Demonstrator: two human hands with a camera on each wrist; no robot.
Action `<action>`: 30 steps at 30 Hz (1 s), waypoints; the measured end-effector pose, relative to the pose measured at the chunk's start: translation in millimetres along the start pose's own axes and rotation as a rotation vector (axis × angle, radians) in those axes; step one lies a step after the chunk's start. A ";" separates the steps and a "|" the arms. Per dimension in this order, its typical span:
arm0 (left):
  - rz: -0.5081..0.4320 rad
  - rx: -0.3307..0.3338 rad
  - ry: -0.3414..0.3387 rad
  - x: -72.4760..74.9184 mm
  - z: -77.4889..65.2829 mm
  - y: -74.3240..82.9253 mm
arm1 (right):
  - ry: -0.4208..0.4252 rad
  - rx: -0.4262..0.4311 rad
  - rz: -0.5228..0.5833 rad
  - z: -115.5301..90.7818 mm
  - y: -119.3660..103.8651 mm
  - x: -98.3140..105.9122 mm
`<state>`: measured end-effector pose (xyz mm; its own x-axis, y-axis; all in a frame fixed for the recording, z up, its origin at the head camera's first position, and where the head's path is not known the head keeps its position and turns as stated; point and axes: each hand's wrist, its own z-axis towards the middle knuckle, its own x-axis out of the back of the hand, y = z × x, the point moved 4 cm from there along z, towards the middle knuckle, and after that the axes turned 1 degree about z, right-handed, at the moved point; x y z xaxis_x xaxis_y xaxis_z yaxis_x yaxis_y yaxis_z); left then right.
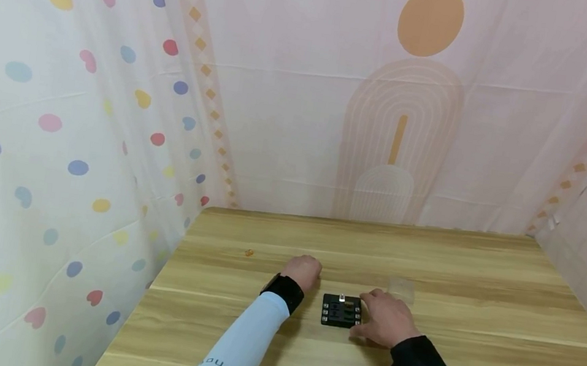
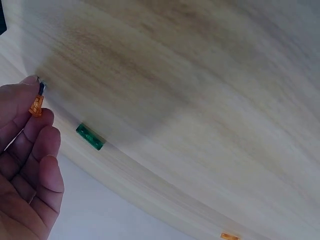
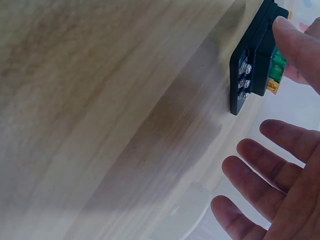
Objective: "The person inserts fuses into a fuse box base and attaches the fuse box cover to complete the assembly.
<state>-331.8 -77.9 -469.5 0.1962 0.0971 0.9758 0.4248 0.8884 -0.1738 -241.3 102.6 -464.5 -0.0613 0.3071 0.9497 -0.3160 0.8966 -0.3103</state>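
Note:
My left hand (image 1: 303, 271) pinches a small orange blade fuse (image 2: 37, 105) between thumb and forefinger, its metal prongs by the thumb tip. A green blade fuse (image 2: 90, 136) lies on the wooden table past those fingers. Right of this hand sits a black fuse block (image 1: 341, 313) with screw terminals along its sides. Green (image 3: 277, 66) and orange (image 3: 273, 86) fuses are seated in it. With its thumb against the block, my right hand (image 1: 387, 319) has its other fingers extended and spread, apart from the block in the right wrist view.
A clear plastic cover (image 1: 401, 288) lies on the table behind my right hand. Farther left on the table (image 1: 188, 305) is another small orange fuse (image 1: 249, 252). Patterned curtains hang behind and on both sides.

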 end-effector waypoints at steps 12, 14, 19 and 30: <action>-0.040 -0.022 -0.008 8.2 -3.6 2.1 | -0.016 -0.003 -0.014 1.8 -3.0 1.7; -0.057 -0.021 -0.012 10.0 -3.4 2.6 | -0.015 -0.002 -0.010 1.7 -3.4 1.7; -0.080 -0.023 -0.026 15.2 -1.6 5.1 | -0.006 0.009 -0.018 2.4 -4.1 2.0; -0.092 -0.059 -0.028 26.8 -2.9 14.1 | -0.002 0.019 -0.016 2.9 -5.5 2.2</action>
<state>-318.1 -64.1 -446.2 0.1293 0.0299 0.9912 0.4914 0.8662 -0.0902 -242.4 97.4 -460.6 -0.0576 0.2919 0.9547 -0.3350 0.8952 -0.2939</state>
